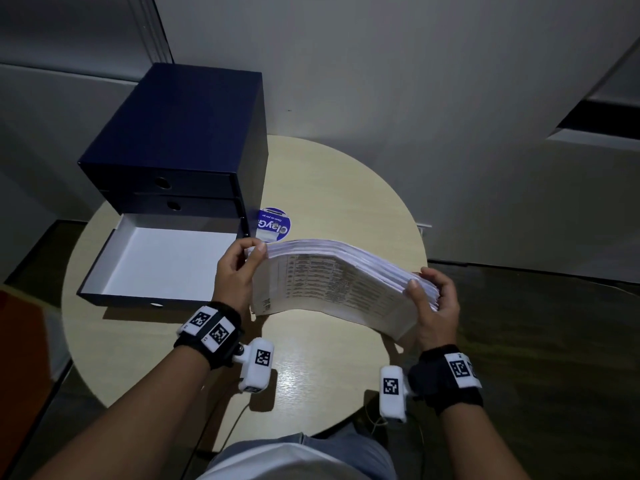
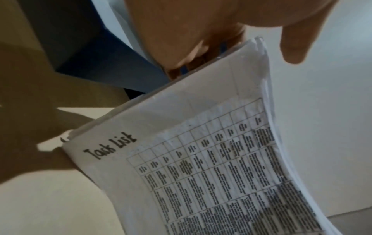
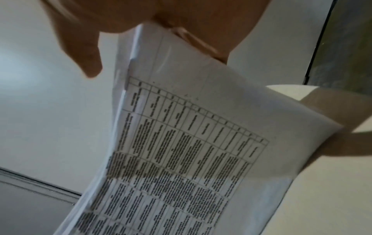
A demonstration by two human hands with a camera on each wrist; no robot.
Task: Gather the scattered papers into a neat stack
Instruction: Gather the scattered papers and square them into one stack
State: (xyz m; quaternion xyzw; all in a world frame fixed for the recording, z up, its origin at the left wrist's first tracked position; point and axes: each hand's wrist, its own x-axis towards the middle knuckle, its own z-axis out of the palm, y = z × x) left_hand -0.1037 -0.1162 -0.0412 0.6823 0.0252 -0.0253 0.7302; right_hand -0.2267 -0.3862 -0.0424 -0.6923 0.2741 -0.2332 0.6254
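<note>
Gripping: left hand (image 1: 239, 271) curls round the paper stack's (image 1: 343, 285) left end, right hand (image 1: 434, 306) round its right.
Stack: on edge, bowed, above the counter (image 1: 311, 368).
Left wrist only: top sheet headed "Task List".

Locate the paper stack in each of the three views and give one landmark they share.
Head: paper stack centre, on edge, between left hand and right hand.
Left wrist: fills lower right, "Task List" heading showing.
Right wrist: runs down the centre.
Shared landmark: the printed table grid.
</note>
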